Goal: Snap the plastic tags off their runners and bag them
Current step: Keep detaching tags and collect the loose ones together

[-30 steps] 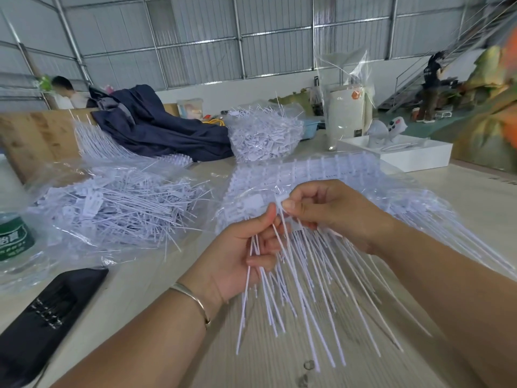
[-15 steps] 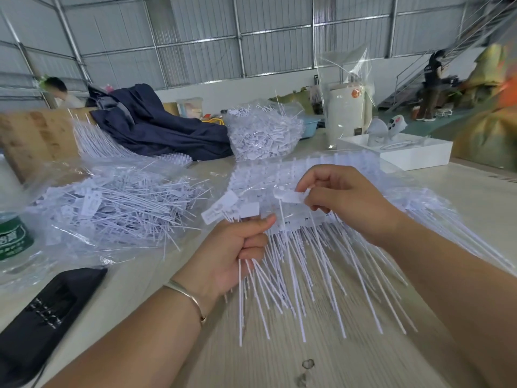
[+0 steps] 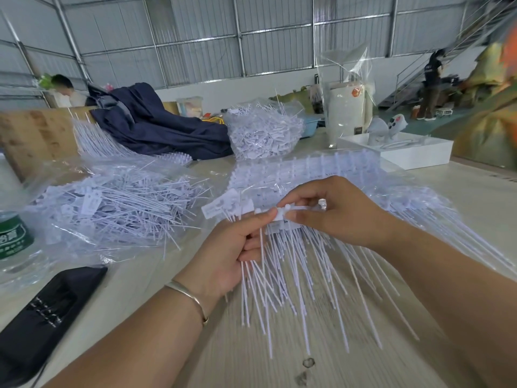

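My left hand [image 3: 232, 247] grips a bunch of loose white plastic tags [image 3: 223, 207]; their flat heads stick up past my thumb and their long tails hang down over the table. My right hand [image 3: 335, 211] pinches the head end of a runner of tags [image 3: 291, 219], whose tails [image 3: 307, 275] fan toward me. The two hands touch at the thumbs. A clear bag [image 3: 112, 208] of loose tags lies open at the left. A second bag [image 3: 263, 130] heaped with tags stands behind.
More runners under clear plastic [image 3: 335, 169] lie behind my hands. A green-labelled bottle [image 3: 14, 236] and a black case [image 3: 42, 312] sit at the left. A dark jacket [image 3: 156, 127], a white tray [image 3: 405, 149] and a wrapped white appliance [image 3: 347, 107] stand farther back.
My right hand came back to meet the left and pinches the runner again. The bunch in my left hand shows more tag heads above the thumb than a second ago.
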Demonstrator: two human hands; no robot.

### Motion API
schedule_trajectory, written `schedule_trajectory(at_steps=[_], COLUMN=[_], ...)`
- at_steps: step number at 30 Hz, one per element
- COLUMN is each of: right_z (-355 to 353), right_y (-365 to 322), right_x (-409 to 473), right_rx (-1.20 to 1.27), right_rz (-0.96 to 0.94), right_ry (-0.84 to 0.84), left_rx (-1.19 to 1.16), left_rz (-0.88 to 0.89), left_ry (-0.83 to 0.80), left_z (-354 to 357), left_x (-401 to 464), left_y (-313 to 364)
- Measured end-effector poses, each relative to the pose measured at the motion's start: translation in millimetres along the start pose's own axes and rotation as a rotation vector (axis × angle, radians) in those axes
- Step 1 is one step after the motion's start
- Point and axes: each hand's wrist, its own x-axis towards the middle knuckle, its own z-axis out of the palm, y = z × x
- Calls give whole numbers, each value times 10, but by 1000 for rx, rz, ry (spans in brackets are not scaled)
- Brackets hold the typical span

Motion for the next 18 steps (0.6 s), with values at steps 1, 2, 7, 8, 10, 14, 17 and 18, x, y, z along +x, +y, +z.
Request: schedule_trajectory(at_steps=[1,2,7,8,10,14,17,18], right_z=[-5,-16,-59,-58,-58,-26,38,51], right_y=[2,9,59,60,50,9,-20,-31], right_x=[0,6,31,30,24,-1,-18,-17], right_rx=[13,25,63,67,99,381,512,506], right_rz=[0,6,57,64,75,89,85,97], right_ry=[2,3,-29,-36,-41,-118,-193,-195], left_rx=[-1,-15,-103,-123,-192,-323,-237,-219], left_rz=[10,19,29,29,18,-77,-99,-98], left_ry=[14,26,6,-7,-54,-350,-481,-450], left_z=[-8,-19,-54,-58,-52,37,74,75], left_x=[-1,0,-14,-13,-21,-70,-96,-92], left_y=[6,16,53,51,49,40,33,40])
